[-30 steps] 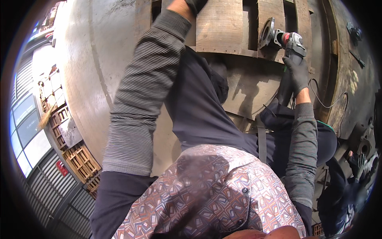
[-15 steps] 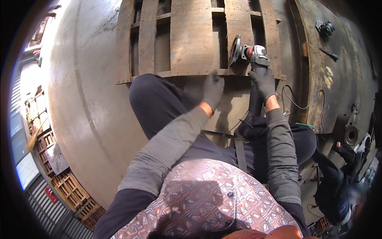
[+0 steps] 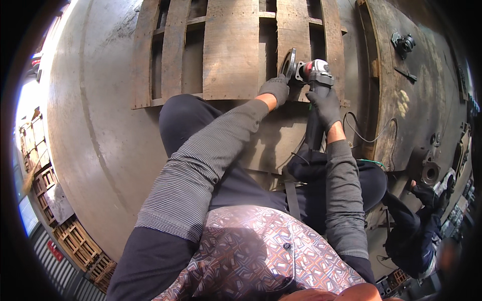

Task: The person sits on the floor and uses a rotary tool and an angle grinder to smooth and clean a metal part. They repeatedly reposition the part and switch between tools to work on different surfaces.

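Observation:
An angle grinder (image 3: 315, 75) with a dark body and a silver and red head lies over the near edge of a wooden pallet (image 3: 231, 60). My gloved right hand (image 3: 326, 108) is wrapped around the grinder's body. On the head's left side a dark round disc (image 3: 288, 64) stands on edge. My gloved left hand (image 3: 275, 90) is closed at the lower edge of this disc, its fingertips partly hidden by the glove and the disc. A thin dark cord (image 3: 369, 138) loops to the right of the grinder.
At right stands a low wooden platform (image 3: 401, 115). On it sit another dark power tool (image 3: 403, 44) and a dark flat tool (image 3: 405, 74). A flanged metal ring (image 3: 430, 173) is farther back. Another person (image 3: 414, 236) crouches at lower right. Pallets (image 3: 83, 241) are stacked at far left.
My left hand has moved up and right to the grinder's disc. My right hand stays on the grinder's body. The whole view has shifted slightly left.

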Available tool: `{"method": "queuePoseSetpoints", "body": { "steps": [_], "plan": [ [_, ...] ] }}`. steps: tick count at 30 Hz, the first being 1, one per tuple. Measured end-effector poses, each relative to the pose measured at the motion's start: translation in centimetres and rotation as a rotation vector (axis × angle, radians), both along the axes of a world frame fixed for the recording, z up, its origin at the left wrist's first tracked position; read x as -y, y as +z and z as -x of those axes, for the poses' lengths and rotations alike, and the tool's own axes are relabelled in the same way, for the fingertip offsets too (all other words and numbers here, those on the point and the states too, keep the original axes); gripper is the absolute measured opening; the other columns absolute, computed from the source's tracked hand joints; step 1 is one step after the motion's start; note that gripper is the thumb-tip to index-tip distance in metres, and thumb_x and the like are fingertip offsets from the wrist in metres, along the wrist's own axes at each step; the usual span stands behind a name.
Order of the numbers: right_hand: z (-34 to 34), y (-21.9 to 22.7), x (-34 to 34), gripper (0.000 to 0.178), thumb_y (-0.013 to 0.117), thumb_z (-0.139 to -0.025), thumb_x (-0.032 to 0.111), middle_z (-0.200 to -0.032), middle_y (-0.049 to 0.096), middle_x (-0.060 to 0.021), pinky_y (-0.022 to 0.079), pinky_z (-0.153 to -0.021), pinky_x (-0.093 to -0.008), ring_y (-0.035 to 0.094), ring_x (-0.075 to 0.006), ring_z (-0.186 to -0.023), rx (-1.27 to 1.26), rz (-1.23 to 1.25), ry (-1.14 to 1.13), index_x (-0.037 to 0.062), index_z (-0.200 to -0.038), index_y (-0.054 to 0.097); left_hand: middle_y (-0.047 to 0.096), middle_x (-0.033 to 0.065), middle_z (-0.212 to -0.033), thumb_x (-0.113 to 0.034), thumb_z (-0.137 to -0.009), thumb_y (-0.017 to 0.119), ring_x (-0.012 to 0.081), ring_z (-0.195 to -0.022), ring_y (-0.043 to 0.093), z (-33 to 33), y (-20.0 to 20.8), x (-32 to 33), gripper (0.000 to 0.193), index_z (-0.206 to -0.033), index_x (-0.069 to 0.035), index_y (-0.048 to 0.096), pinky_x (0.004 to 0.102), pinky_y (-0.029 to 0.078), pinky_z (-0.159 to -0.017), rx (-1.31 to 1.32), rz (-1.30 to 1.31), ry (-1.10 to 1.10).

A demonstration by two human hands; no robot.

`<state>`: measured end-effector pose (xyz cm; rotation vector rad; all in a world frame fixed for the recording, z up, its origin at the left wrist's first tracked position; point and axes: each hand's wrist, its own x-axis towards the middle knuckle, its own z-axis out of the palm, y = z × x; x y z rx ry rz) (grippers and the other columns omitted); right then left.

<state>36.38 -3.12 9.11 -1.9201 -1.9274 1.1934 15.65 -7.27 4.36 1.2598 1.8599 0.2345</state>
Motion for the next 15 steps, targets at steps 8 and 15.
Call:
{"method": "queuePoseSetpoints", "body": {
  "steps": [8,15],
  "plan": [
    [0.8,1.6,-1.3,0.080,0.087,-0.077,0.045,-0.121,0.073,-0.0310,0.057,-0.097,-0.0497,0.073,-0.0441,-0.111,-0.082,0.036,-0.019,-0.0075,-0.131,0.059,0.075,0.0284,-0.119,-0.031,-0.106,0.052,0.0439,-0.113,0.073,-0.3,1.6,0.5,0.040,-0.128,0.003,0.059,0.0520,0.057,-0.099,-0.040,-0.086,-0.019],
    [2.0,1.6,-1.2,0.086,0.085,-0.078,0.047,-0.125,0.071,-0.0321,0.054,-0.103,-0.0496,0.070,-0.0461,-0.119,0.010,0.034,-0.002,-0.0088,-0.136,0.056,0.075,0.0296,-0.111,-0.032,-0.110,0.049,0.0458,-0.111,0.072,-0.9,0.4,1.1,0.038,-0.123,0.004,0.055,0.0535,0.056,-0.095,-0.057,-0.052,-0.038]
  ]
}}
